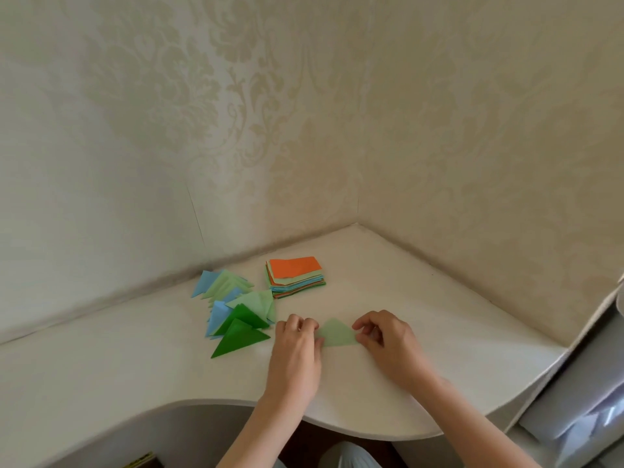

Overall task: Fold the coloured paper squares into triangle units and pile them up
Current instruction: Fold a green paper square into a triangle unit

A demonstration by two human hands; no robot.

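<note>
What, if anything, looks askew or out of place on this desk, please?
Only small things. The stack of squares is uneven: its orange top sheet sits skewed, edges not lined up. The folded triangles lie fanned out loosely, not in a neat pile. Nothing looks torn or spilled.

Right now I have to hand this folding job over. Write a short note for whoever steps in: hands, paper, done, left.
Left hand pinches the left corner of the light green triangle; right hand pinches its right corner. It lies flat on the white desk.
Done: a loose pile of folded triangles, blue and green, left of the hands.
Left: finish this unit, add it to the pile, then fold the stack of squares, orange on top, behind the hands.
</note>
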